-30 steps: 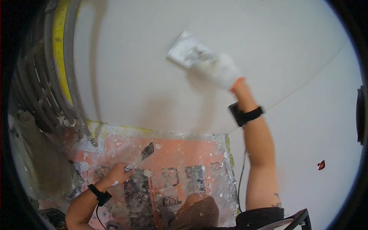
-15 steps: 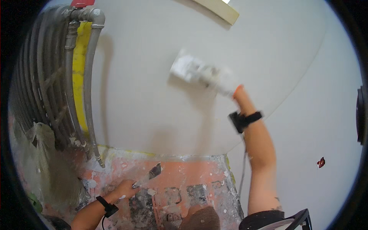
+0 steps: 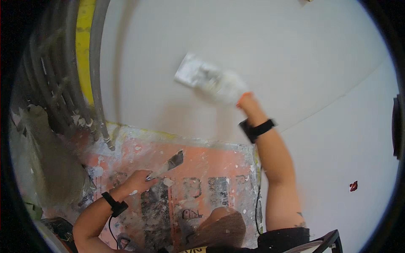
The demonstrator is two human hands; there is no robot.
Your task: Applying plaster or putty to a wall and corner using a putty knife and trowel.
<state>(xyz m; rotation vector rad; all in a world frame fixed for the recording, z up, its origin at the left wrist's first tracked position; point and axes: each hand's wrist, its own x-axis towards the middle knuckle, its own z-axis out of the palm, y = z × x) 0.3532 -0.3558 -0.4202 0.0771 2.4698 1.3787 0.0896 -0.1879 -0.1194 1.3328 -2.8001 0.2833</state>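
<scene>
My right hand (image 3: 230, 87), in a white glove with an orange cuff, is closed round a wide putty knife. Its pale, smeared blade (image 3: 188, 72) lies against or very close to the light wall (image 3: 270, 46); the glove and tool are blurred. Low on the left, my bare left hand (image 3: 138, 182) grips a smaller putty knife (image 3: 174, 160) above the floor. That knife's dark blade points up and to the right, away from the wall. Pale filler specks mark the left hand.
Grey pipes (image 3: 96, 71) with a yellow strip (image 3: 84, 50) between them stand at the left wall side. Below them sits a dusty, bulging bag (image 3: 57, 156). A stained orange sheet (image 3: 202, 158) covers the floor. My knee (image 3: 223, 227) shows low in the middle. Another wall (image 3: 329, 147) adjoins on the right.
The view has tipped downward, showing more floor and less of the pipes' tops. My right hand and its putty knife have moved down the wall and slightly left. The left hand keeps its putty knife.
</scene>
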